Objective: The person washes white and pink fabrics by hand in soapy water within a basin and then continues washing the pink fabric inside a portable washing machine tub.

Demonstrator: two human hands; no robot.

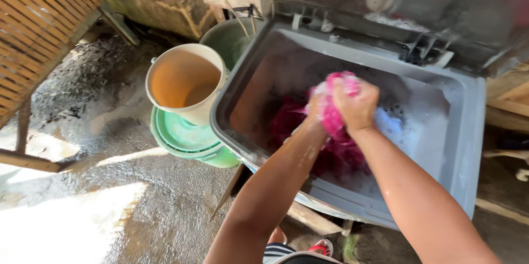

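Observation:
Both my hands grip a wet pink cloth (337, 111) over the open tub of a grey washing machine (465, 132). My right hand (358, 104) is closed over the top of the bunched cloth. My left hand (316, 109) holds it from the left side, mostly hidden behind the fabric. The cloth hangs down into foamy water (419, 126), where more dark pink laundry (289, 121) lies. My forearms are wet.
A cream bucket (184, 79) sits in stacked green basins (182, 137) left of the machine, with a green tub (228, 41) behind. The concrete floor (110, 187) is wet. A wooden slatted frame (38, 27) stands at the far left. The machine's lid (397, 0) is raised.

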